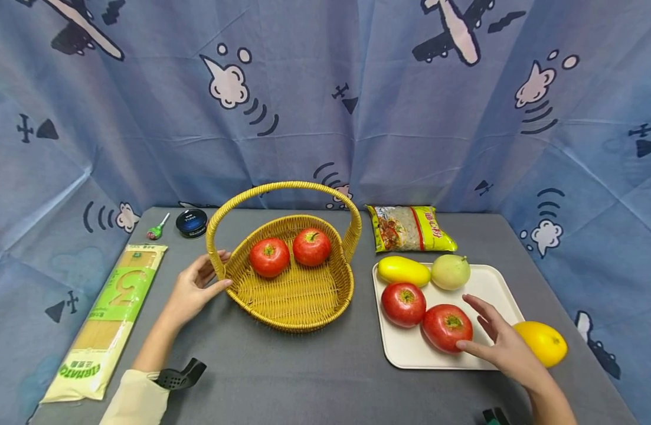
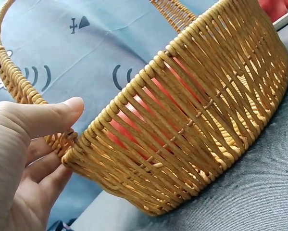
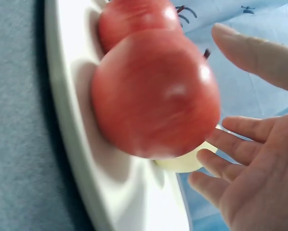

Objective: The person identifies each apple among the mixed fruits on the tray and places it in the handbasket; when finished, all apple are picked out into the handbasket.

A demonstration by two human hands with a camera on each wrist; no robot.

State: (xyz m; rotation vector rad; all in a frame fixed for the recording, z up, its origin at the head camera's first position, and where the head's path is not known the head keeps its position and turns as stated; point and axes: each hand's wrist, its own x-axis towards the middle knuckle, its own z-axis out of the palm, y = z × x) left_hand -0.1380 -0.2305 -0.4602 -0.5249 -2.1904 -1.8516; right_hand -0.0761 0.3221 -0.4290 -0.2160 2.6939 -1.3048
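A yellow wicker basket point(image 1: 298, 319) with a tall arched handle stands on the grey table, two red apples point(image 1: 269, 257) inside it. At its left side, my left hand point(image 1: 196, 289) grips the foot of the handle, thumb in front and fingers behind; the left wrist view shows the thumb point(image 2: 62, 113) over the woven rim. My right hand point(image 1: 503, 342) is spread at the front right apple point(image 1: 447, 329) on a white tray point(image 1: 410, 360), its thumb tip right by the fruit. In the right wrist view the fingers are parted and hold nothing.
Also on the tray are another red apple point(image 1: 403, 304), a yellow mango-shaped fruit point(image 1: 403, 271) and a pale green fruit point(image 1: 450, 272). Right of it lies a yellow fruit point(image 1: 543, 343). Around them are a food packet point(image 1: 407, 229), noodle pack point(image 1: 104, 324), tuna tin point(image 1: 192, 223) and lollipop point(image 1: 155, 232).
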